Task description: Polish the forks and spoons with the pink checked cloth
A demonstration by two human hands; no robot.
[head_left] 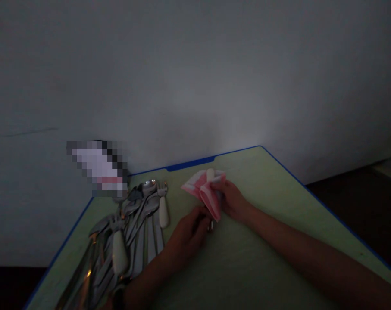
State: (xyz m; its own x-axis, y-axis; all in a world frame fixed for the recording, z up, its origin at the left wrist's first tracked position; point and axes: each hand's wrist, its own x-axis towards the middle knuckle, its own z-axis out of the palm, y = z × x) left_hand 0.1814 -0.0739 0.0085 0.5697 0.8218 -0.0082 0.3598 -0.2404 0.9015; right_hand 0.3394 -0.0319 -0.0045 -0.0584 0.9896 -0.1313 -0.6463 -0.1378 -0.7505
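My right hand is closed on a pink and white cloth wrapped round a piece of cutlery whose white handle sticks out at the top. My left hand is closed just below the cloth, pinching the metal end of that same piece. Both hands rest on a pale green table with a blue edge. The scene is dim.
A heap of several spoons, forks and knives, some with white handles, lies on the table's left side. A blurred-out object stands at the back left. A plain grey wall rises behind the table.
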